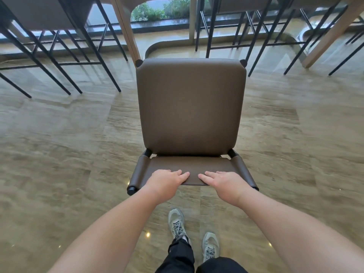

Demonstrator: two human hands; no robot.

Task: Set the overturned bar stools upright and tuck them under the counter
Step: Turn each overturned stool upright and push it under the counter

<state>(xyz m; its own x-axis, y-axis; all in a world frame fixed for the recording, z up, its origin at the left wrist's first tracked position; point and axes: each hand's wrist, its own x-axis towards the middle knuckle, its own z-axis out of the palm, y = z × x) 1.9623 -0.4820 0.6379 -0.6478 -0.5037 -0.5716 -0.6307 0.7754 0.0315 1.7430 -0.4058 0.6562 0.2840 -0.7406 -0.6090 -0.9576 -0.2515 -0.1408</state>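
Note:
A brown padded bar stool point(190, 107) stands upright right in front of me, its seat facing up and its low backrest point(189, 168) nearest to me. My left hand point(167, 181) and my right hand point(222, 183) both grip the top edge of that backrest, fingers curled over it, side by side. The stool's black legs are hidden under the seat. The counter's wooden leg point(126, 28) rises just beyond the stool's far left corner.
Other stools with thin black legs point(59, 56) stand tucked under the counter at the left, and more black legs point(262, 36) at the right. A second wooden support point(331, 34) slants at the far right. Glossy stone floor point(78, 144) surrounds the stool; my shoes point(177, 223) are below.

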